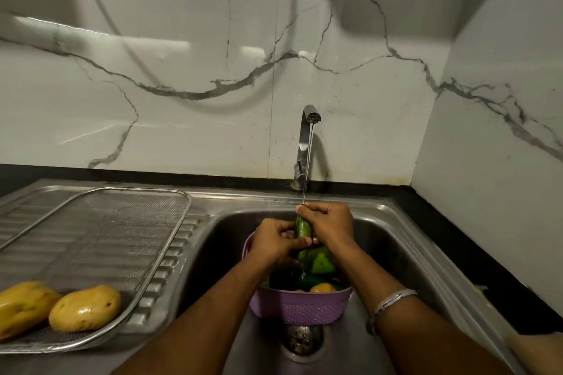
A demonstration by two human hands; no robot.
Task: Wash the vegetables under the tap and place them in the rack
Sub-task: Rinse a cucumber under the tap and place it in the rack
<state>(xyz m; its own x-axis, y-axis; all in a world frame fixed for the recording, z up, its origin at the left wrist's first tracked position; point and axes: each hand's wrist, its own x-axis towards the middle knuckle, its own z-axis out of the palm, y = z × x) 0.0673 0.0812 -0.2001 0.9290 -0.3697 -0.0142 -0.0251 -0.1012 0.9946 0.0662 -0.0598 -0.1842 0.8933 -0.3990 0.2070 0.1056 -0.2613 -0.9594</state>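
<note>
Both hands grip a green vegetable under a thin stream from the tap above the sink: the right hand wraps its upper end, the left hand pinches its lower part, the two hands close together. Below them a purple basket in the sink holds more green vegetables and a yellow one. On the drainboard to the left, a mesh rack holds two potatoes at its near end.
</note>
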